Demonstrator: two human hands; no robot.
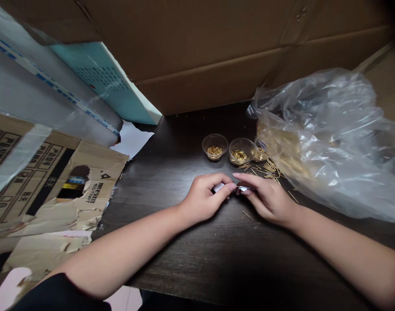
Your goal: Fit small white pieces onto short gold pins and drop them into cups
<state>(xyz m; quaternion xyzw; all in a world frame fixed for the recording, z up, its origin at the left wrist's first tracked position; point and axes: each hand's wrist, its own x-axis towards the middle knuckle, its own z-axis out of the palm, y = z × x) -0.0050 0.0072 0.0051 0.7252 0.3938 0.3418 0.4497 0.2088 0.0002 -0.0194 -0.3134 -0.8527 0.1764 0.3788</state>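
Observation:
My left hand (205, 196) is closed over the dark table, thumb against fingers, on a small white piece (218, 187) that shows between them. Close by on its right, my right hand (270, 196) pinches a small shiny silver piece (244, 188). The fingertips nearly meet, and I cannot tell whether the two pieces are joined. Just beyond the hands stand a clear cup (215, 140) and a second clear cup (238, 144), both with short brass-coloured pins inside. Longer thin brass pins (271, 169) lie loose behind my right hand. One single pin (248, 215) rests below the fingers.
A third clear cup (269, 144) with pins stands partly against a large crumpled plastic bag (339, 142) at the right. Brown cardboard (210, 56) walls off the back. To the left are a torn printed carton (87, 190), a teal box (109, 77) and white paper (134, 138).

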